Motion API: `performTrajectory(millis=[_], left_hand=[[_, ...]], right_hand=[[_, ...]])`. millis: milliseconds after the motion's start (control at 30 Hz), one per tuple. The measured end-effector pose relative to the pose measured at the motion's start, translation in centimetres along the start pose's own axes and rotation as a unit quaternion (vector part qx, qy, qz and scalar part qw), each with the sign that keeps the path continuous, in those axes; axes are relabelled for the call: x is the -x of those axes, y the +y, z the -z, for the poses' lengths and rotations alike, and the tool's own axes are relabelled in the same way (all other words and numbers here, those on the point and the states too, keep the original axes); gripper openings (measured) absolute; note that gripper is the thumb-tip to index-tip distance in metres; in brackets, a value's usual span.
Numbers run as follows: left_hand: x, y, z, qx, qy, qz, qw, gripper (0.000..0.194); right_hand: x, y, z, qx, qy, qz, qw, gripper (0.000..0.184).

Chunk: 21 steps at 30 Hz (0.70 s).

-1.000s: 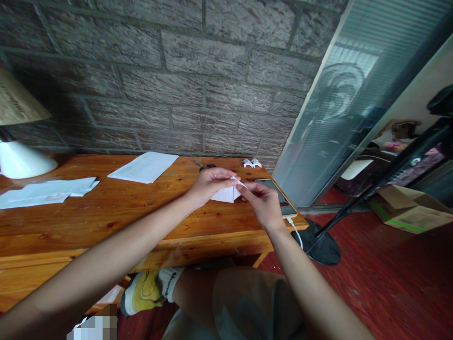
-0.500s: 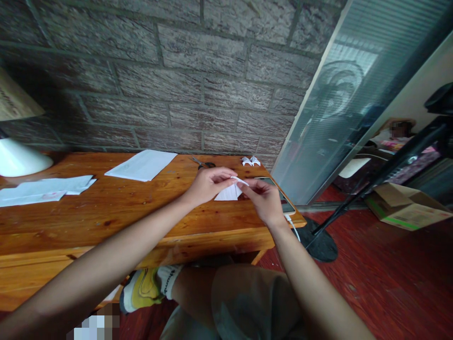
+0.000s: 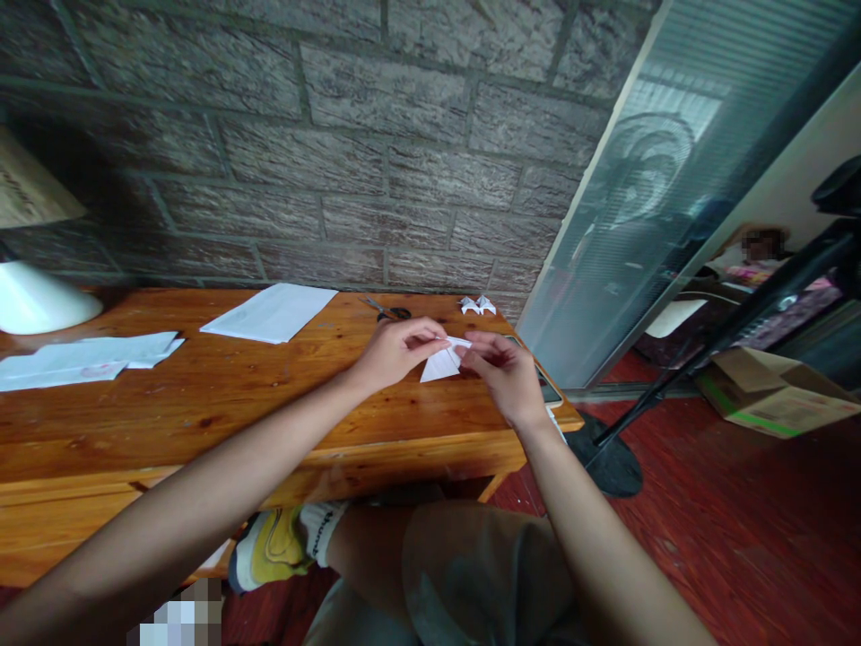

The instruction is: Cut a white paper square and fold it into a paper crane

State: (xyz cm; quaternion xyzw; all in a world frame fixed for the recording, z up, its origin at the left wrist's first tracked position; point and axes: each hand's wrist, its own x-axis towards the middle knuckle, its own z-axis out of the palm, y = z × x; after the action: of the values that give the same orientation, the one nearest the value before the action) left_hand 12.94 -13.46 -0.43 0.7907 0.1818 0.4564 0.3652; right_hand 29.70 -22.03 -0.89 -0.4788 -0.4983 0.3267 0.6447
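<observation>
My left hand [image 3: 402,354] has thumb and forefinger pinched on the upper left of a small folded piece of paper [image 3: 440,365], and my right hand [image 3: 508,372] seems to grip the right end of the same top fold, its other fingers curled loosely. The paper sits between the two hands, near the right edge of the surface [image 3: 202,377] and about midway from front to back; I cannot tell whether its lower edge touches the wood. To fold this cleanly, I'd match the edges before pressing, let the left pinch act as the anchor, and run the right thumb along the narrow top fold from the held end outward. A light touch should suit such a little piece; squeezing hard before the layers line up could set a crooked crease. Resting it flat on the bare wood nearer the front edge might give a sharper line than working in the fingers. My right hand partly covers the phone [image 3: 552,393] by the right edge, so I'd shift left for that. Beyond my left hand, towards the back edge, lie the scissors [image 3: 396,313]; two little folded shapes [image 3: 477,305] stand at the back right corner, and loose sheets [image 3: 269,314] lie left of the scissors.
</observation>
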Motion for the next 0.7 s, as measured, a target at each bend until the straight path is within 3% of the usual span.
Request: performTrajectory(millis=[200,333,700], left_hand=[[0.1,-0.04,-0.16,0.021,0.011,-0.002,1.0,0.025],[0.22,-0.15,-0.18,0.054,0.006,0.013,0.998,0.028],[0.24,-0.48,-0.3,0.011,-0.018,-0.018,1.0,0.027]], right_hand=[[0.22,-0.29,-0.32,-0.022,-0.004,0.017,1.0,0.036],[0.5,-0.36,-0.4,0.039,-0.019,0.049,0.998,0.031],[0.5,-0.1,-0.23,0.086,-0.002,0.084,0.993,0.026]])
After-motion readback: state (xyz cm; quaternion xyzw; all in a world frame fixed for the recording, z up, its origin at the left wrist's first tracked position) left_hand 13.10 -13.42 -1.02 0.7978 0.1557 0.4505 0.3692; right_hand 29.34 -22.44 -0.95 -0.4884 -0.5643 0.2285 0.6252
